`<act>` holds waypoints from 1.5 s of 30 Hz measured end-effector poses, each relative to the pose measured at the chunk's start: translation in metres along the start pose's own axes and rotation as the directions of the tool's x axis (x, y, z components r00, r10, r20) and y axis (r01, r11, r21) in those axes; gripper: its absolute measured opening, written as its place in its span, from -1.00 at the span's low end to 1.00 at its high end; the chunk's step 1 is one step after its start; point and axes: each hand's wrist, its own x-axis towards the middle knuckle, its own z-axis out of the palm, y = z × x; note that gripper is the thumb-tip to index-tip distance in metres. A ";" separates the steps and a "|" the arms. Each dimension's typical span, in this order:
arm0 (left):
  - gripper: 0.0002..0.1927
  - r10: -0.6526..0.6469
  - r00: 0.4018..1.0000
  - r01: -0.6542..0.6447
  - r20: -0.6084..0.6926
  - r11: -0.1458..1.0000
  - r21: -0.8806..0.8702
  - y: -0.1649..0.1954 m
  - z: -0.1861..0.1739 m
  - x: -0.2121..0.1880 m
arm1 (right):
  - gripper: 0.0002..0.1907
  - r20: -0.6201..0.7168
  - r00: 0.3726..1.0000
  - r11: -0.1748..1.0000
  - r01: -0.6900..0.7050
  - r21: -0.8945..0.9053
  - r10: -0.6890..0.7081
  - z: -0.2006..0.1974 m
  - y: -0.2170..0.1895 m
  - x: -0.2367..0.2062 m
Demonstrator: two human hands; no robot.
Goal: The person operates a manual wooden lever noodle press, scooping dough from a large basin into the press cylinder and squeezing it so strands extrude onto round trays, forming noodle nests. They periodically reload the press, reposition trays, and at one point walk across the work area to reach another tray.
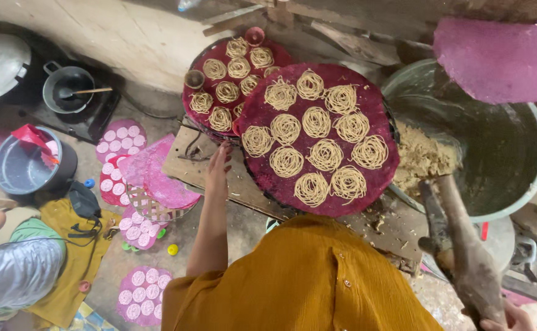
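Observation:
A round magenta tray (378,116) carrying several coils of pale noodle lies on a wooden board (189,162) in front of me. My left hand (218,170) rests flat on that board, fingers apart, fingertips just short of the tray's left rim and holding nothing. At the bottom right, my right hand (508,319) grips the lower end of a long, dough-smeared wooden press (461,245), which points up toward a large green basin (525,190). A lump of beige dough (421,158) sits in the basin. My mustard-coloured garment hides my lap.
A second noodle tray (202,58) lies behind the first, and a pink round mat (501,58) is at top right. Pink mats with white discs (118,141) lie on the floor at left, near a pot (26,168), a pan (69,89) and a seated person (11,273).

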 end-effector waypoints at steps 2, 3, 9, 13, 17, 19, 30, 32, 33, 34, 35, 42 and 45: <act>-0.55 0.006 0.994 -0.013 -0.106 0.998 -0.068 -0.002 0.009 -0.006 | -0.12 0.040 0.989 0.986 -0.146 0.077 0.143 0.004 0.014 -0.014; -0.57 0.004 0.987 -0.020 -0.161 0.995 -0.101 -0.003 0.012 -0.010 | -0.16 0.065 0.975 0.969 -0.219 0.113 0.213 0.009 0.016 -0.020; -0.74 -0.033 0.972 0.010 -0.231 0.995 -0.099 -0.014 0.029 -0.040 | -0.16 -0.011 0.975 0.975 -0.222 0.012 0.222 0.038 -0.007 -0.037; -0.60 0.010 0.962 -0.035 -0.274 0.996 -0.085 -0.014 0.038 -0.056 | -0.14 -0.025 0.986 0.982 -0.164 -0.098 0.163 0.044 -0.030 -0.039; -0.58 -0.006 0.956 -0.027 -0.293 0.994 -0.108 -0.010 0.042 -0.075 | -0.07 -0.163 0.929 0.808 -0.369 -0.459 0.332 0.051 -0.060 -0.025; -0.58 -0.035 0.952 -0.011 -0.306 0.989 -0.148 -0.008 0.045 -0.083 | -0.06 -0.211 0.917 0.737 -0.399 -0.545 0.339 0.061 -0.075 -0.016; -0.62 -0.128 0.795 -0.196 -0.593 0.871 -0.451 -0.037 0.011 -0.136 | -0.11 -0.157 0.957 0.507 -0.013 -0.862 -0.243 0.093 -0.050 0.048; -0.63 -0.200 0.706 -0.206 -0.680 0.860 -0.467 -0.052 -0.009 -0.155 | -0.15 -0.125 0.981 0.486 -0.038 -0.873 -0.148 0.088 -0.034 0.070; -0.63 -0.236 0.663 -0.206 -0.710 0.855 -0.476 -0.061 -0.019 -0.165 | -0.15 -0.110 0.991 0.482 -0.059 -0.874 -0.078 0.086 -0.028 0.082; -0.65 -0.277 0.627 -0.223 -0.728 0.831 -0.509 -0.070 -0.029 -0.178 | -0.15 -0.073 0.997 0.484 -0.047 -0.874 -0.036 0.084 -0.025 0.095; -0.66 -0.316 0.594 -0.239 -0.740 0.809 -0.538 -0.080 -0.041 -0.190 | -0.15 -0.057 0.998 0.485 -0.055 -0.873 0.010 0.086 -0.023 0.108; -0.66 -0.537 0.346 -0.241 -0.769 0.741 -0.626 -0.112 -0.156 -0.184 | -0.14 0.061 0.986 0.521 -0.030 -0.853 0.157 0.175 -0.074 0.172; -0.59 -0.299 0.400 0.160 -0.866 0.953 -0.256 -0.117 -0.207 -0.139 | -0.14 0.100 0.977 0.552 -0.021 -0.834 0.188 0.232 -0.109 0.176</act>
